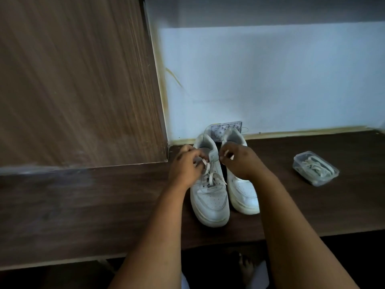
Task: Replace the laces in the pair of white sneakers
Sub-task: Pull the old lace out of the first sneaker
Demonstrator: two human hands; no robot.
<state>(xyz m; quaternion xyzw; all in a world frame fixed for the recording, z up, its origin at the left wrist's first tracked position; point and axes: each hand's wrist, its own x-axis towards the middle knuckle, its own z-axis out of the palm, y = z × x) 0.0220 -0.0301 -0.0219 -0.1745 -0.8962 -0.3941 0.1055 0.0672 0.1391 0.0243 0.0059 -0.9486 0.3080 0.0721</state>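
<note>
On the dark wood surface (83, 205), two white sneakers (210, 197) are sitting side by side, toes toward the person. Left hand (185, 165) is pinching the lace (208, 174) at the left shoe's eyelets; right hand (239, 159) is pinching a lace end. Clear plastic container (315, 168) holding laces is sitting well apart to the right.

My left hand (184, 163) pinches the lace (208, 174) on the left sneaker (210, 197). My right hand (239, 159) pinches a lace end above the right sneaker (242, 190). Right of the sneakers stands a plastic box (315, 168) with laces.
</note>
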